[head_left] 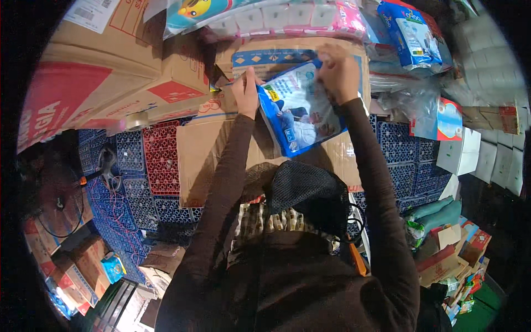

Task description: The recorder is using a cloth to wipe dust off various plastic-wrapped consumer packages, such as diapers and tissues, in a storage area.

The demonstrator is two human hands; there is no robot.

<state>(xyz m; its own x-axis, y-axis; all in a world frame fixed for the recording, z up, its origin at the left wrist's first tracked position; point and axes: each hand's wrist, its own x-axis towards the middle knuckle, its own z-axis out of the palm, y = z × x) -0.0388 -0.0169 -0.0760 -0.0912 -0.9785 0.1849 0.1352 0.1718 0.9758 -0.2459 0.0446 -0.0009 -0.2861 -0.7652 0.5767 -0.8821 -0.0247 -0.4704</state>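
A blue-and-white soft plastic pack [301,119], which looks like a diaper pack, lies tilted across a large cardboard box [207,149] in front of me. A picture of people is printed on its upper face. My left hand [246,93] grips the pack's upper left edge, thumb pointing up. At its upper right corner, my right hand [338,74] is closed with bent fingers, slightly blurred. The corner under those fingers is partly hidden. Dark long sleeves cover both my forearms.
Big cartons [121,83] stack up at the left. Plastic-wrapped packs [271,19] line the far side, with another blue pack [412,36] at far right. Blue and red plastic grating [163,166] covers the floor. A fan [58,202] stands left; opened cartons [442,265] lie lower right.
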